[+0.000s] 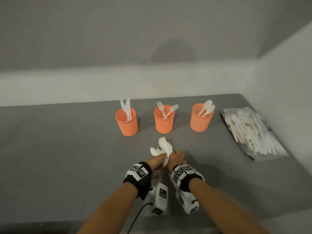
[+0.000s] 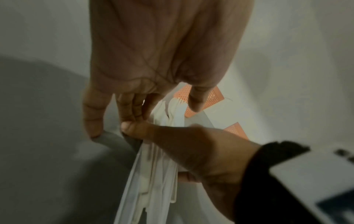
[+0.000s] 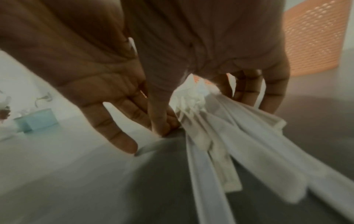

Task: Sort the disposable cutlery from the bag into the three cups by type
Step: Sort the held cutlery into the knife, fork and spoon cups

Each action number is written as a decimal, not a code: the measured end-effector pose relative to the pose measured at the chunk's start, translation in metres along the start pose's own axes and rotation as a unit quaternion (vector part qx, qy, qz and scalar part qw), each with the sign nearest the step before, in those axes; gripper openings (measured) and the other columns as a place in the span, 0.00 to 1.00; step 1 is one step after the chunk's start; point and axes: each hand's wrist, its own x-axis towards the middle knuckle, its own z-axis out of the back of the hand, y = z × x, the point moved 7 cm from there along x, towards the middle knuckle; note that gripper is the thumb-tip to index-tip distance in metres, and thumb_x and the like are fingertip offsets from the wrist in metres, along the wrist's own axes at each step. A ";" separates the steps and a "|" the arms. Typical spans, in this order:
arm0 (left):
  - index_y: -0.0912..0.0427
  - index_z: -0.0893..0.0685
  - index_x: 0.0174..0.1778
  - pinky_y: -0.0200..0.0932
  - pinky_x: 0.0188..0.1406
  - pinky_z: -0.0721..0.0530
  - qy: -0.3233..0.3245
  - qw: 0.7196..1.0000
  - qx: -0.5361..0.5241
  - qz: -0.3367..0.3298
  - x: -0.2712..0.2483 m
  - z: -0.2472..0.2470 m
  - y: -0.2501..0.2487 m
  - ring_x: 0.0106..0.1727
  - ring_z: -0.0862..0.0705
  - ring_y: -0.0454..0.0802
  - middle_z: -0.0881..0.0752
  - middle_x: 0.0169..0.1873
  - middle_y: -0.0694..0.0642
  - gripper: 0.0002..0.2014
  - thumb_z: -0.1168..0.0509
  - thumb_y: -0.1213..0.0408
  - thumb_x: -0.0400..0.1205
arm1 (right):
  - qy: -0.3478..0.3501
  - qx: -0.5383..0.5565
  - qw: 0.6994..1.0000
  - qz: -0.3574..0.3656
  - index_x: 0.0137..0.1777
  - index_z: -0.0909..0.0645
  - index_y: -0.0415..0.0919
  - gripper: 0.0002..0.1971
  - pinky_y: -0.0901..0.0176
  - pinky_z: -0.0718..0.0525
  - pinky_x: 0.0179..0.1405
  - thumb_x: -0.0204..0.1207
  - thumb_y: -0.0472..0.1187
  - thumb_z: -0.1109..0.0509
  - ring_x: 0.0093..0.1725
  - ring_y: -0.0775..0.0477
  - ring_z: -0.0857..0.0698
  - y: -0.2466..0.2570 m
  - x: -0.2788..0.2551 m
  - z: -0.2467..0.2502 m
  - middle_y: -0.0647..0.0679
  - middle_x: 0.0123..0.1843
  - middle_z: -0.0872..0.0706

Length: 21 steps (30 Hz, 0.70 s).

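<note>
Right hand [image 3: 191, 45] grips a bundle of white cutlery [image 3: 220, 128] over the grey table [image 3: 306, 121], beside an orange cup [image 3: 310, 39].

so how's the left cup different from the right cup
The left cup holds white knives standing nearly upright; the right cup holds white spoons leaning right toward the bag. The left cup stands far from the bag, the right cup beside it. Both are orange perforated cups on the grey table.

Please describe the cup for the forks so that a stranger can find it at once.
On the grey table, three orange cups stand in a row near the wall. The fork cup is the middle one, and only it holds two white forks.
</note>
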 end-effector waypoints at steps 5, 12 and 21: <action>0.57 0.25 0.32 0.44 0.36 0.22 0.000 0.998 -0.052 0.020 0.006 0.010 0.003 0.30 0.28 0.48 0.26 0.30 0.53 0.18 0.40 0.48 0.81 | 0.025 -0.021 0.999 0.008 0.71 0.33 0.35 0.33 0.50 0.25 0.68 0.69 0.42 0.24 0.73 0.38 0.31 -0.002 0.007 0.007 0.37 0.72 0.31; 0.61 0.24 0.36 0.43 0.36 0.27 0.024 0.990 -0.137 -0.003 0.014 0.012 0.006 0.33 0.28 0.50 0.26 0.33 0.57 0.16 0.41 0.52 0.82 | 0.014 -0.071 0.997 0.025 0.69 0.30 0.33 0.27 0.51 0.23 0.65 0.71 0.39 0.26 0.70 0.38 0.27 0.007 0.013 0.004 0.36 0.70 0.27; 0.62 0.22 0.37 0.41 0.34 0.31 0.062 0.976 -0.209 -0.006 0.011 0.006 0.011 0.34 0.28 0.49 0.25 0.34 0.57 0.17 0.39 0.49 0.79 | -0.008 -0.126 0.991 0.038 0.67 0.30 0.36 0.29 0.50 0.26 0.67 0.69 0.44 0.25 0.69 0.38 0.24 0.011 0.012 0.009 0.38 0.68 0.23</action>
